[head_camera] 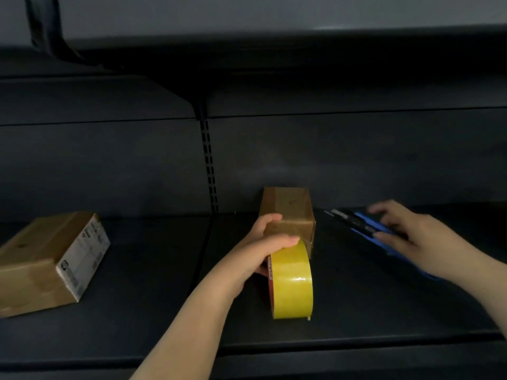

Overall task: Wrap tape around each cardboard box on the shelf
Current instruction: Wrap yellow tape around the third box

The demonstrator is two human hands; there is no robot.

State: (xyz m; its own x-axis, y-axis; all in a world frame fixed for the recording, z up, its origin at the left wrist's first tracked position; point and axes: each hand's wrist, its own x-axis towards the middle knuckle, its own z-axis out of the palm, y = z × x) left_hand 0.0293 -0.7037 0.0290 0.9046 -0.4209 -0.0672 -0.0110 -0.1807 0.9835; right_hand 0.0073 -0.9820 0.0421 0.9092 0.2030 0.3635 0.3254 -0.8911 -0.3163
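Cardboard, flat and labelled, the larger box (46,259) lies at nine o'clock on the dark shelf (153,297), well apart from both hands. At centre, the left hand (263,248) grasps the yellow tape roll (292,283), standing on edge. A strip of clear tape runs from the roll to the near face of the small cardboard box (288,215), just beyond at twelve o'clock, long axis pointing away. At three o'clock, the right hand (403,229) rests, fingers spread, on blue-handled scissors (367,229); grip not yet closed. Judgement: cutting comes next, the strip lying at nine o'clock from the scissors. No containers hold anything visible.
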